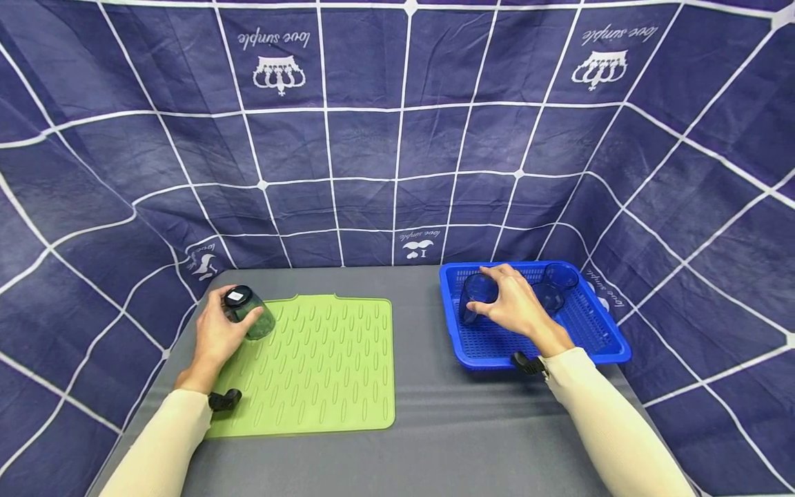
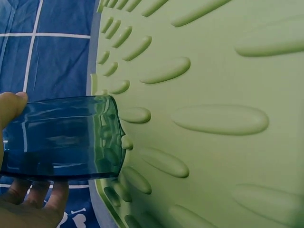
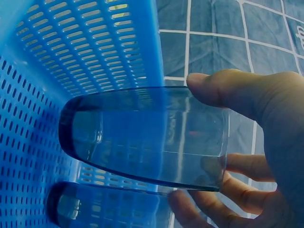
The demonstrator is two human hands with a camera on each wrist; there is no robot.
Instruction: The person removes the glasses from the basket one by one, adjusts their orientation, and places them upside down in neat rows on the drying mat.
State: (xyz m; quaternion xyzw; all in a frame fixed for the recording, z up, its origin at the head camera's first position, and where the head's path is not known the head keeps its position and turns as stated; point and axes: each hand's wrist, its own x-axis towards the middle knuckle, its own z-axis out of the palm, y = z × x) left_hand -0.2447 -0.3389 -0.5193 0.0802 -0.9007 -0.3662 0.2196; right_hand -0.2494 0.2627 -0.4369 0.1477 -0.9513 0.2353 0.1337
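My left hand (image 1: pixel 214 331) grips a tinted drinking glass (image 1: pixel 259 323), turned bottom up, at the far left corner of the green ridged mat (image 1: pixel 323 366). Its thumb and fingers lie on opposite sides; in the left wrist view the rim of the glass meets the mat or sits just over it. At the right, my right hand (image 1: pixel 512 300) holds another drinking glass (image 3: pixel 142 137) near its rim, thumb on one side and fingers on the other. That glass stands mouth up in the left part of the blue basket (image 1: pixel 456 345). Beside it is another glass (image 1: pixel 559 284), partly behind the hand.
Grey tabletop (image 1: pixel 422 386) lies between the mat and the basket. A dark blue curtain (image 1: pixel 366 145) with white grid lines encloses the table at the back and sides. The basket has raised, slotted walls.
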